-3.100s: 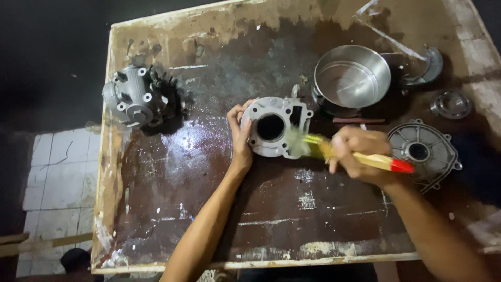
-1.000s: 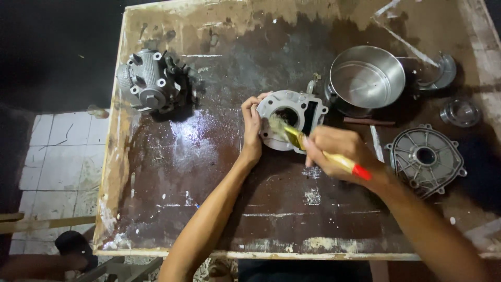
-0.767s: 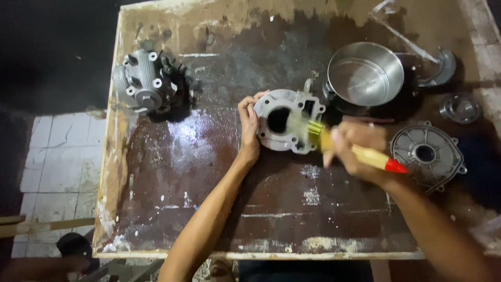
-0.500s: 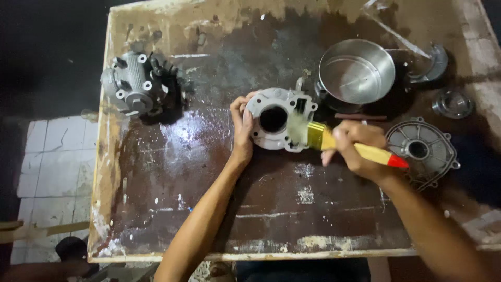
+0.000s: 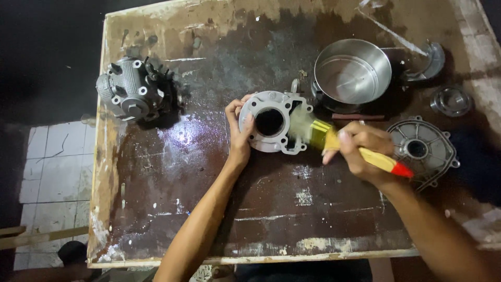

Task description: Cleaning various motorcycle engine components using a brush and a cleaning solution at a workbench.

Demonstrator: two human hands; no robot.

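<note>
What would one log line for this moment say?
left hand: steadies engine cylinder | right hand: holds paintbrush, bristles on cylinder | nearby: metal bowl, round cover

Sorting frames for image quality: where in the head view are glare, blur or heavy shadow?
Head view: glare on the wet table top left of the left hand; the paintbrush bristles smear with motion blur against the metal cylinder; the right hand is slightly soft; the steel bowl casts a dark shadow; the left and right margins fall nearly black.
</note>
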